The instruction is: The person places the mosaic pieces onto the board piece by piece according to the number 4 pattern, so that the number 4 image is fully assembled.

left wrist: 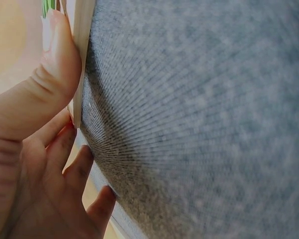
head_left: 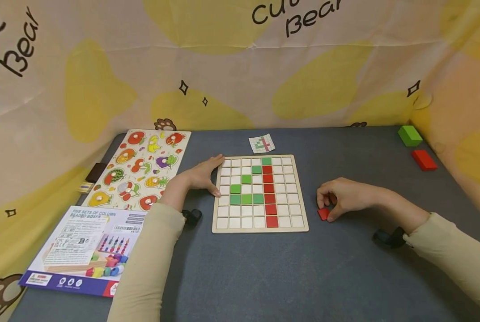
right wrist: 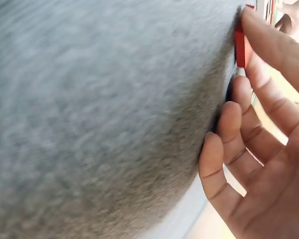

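Observation:
A white-gridded wooden board (head_left: pixel 233 226) lies flat, with a column of red tiles and several green tiles stepping down to a row on its left. My left hand (head_left: pixel 199 176) rests along the board's left edge, thumb and index finger spread; in the left wrist view its thumb (left wrist: pixel 62 55) presses the rim. To the right of the board, my right hand (head_left: pixel 346 196) pinches a red square tile (head_left: pixel 323 214) between thumb and fingers, low at the tabletop. The red tile (right wrist: pixel 240 49) also shows at the fingertips in the right wrist view.
Behind the board lies a small pattern card (head_left: pixel 261 143). A fruit puzzle board (head_left: pixel 171 147) and a printed box (head_left: pixel 78 250) lie at the left, near a dark object (head_left: pixel 96 172). At the far right are a green block (head_left: pixel 410 136) and a red block (head_left: pixel 424 160).

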Available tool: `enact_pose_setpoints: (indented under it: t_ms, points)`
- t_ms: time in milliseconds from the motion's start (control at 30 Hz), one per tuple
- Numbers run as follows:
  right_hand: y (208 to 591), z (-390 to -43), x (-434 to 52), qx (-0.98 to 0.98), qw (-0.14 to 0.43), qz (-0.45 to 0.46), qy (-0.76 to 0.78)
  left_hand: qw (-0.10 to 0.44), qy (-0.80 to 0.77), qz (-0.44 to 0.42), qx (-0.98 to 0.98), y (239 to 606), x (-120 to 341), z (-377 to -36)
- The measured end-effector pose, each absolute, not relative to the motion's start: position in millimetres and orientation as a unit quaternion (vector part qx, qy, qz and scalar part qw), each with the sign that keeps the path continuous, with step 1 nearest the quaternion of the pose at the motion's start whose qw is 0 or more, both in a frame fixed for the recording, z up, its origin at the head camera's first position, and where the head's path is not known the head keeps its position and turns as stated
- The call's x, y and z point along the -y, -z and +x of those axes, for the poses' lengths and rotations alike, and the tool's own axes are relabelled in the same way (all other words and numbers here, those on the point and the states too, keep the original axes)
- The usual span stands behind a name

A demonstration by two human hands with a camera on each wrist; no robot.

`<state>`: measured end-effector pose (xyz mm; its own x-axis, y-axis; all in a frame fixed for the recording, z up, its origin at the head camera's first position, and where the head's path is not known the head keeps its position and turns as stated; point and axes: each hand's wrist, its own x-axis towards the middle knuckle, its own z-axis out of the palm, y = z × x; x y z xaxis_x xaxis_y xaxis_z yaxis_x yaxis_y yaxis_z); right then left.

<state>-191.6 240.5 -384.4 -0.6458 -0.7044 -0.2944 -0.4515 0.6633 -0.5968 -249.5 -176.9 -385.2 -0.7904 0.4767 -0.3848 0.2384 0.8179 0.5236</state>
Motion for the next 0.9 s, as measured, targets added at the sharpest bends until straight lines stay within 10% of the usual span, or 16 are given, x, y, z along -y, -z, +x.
enact_pose_setpoints:
  t_ms: [400,900]
  points:
    - [374,-198,-187,-0.911,0.126,-0.246,0.306,0.262,-0.239,0.196,-0.914,385,177,-248]
    - [385,-197,-150,-0.913,0.105,-0.282,0.273,0.265,-0.235,0.200,-0.914,386,175,-250]
